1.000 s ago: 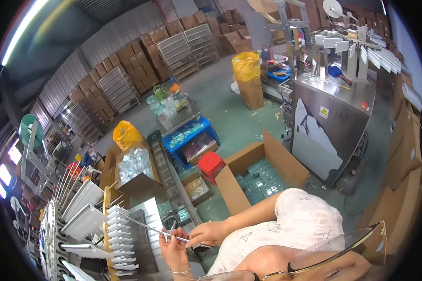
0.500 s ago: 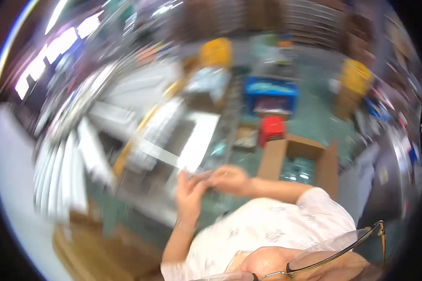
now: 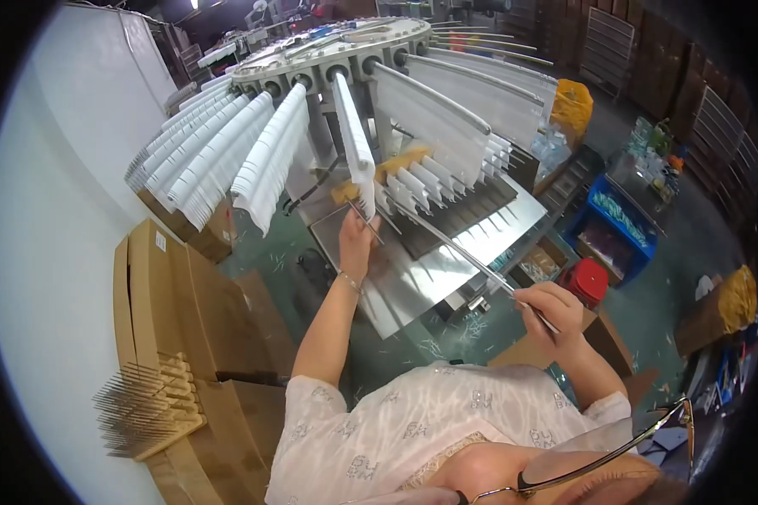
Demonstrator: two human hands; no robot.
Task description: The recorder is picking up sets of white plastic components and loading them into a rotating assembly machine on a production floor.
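Note:
My right hand (image 3: pixel 552 311) is closed round the near end of a long metal rod (image 3: pixel 459 247), which slants away up and left toward a round machine (image 3: pixel 337 52). My left hand (image 3: pixel 358 242) is raised with its fingers closed on a thin dark metal pin (image 3: pixel 365 222), just beneath the lower end of a hanging white sheet stack (image 3: pixel 355 139). Rods radiate from the machine's rim, many with white sheets (image 3: pixel 271 156) draped along them. Below lies a metal table (image 3: pixel 396 296), with a row of white folded pieces above its dark plate (image 3: pixel 463 220).
Cardboard boxes (image 3: pixel 173 295) stand at the left, with a wooden block of metal spikes (image 3: pixel 164 404) on them. To the right are a red stool (image 3: pixel 585 282), a blue crate (image 3: pixel 612 220) and an open carton (image 3: pixel 606 341). Scraps litter the green floor.
The view has swung left, bringing the round machine to the centre. My hands, close together before, are now apart, the right one holding the long rod.

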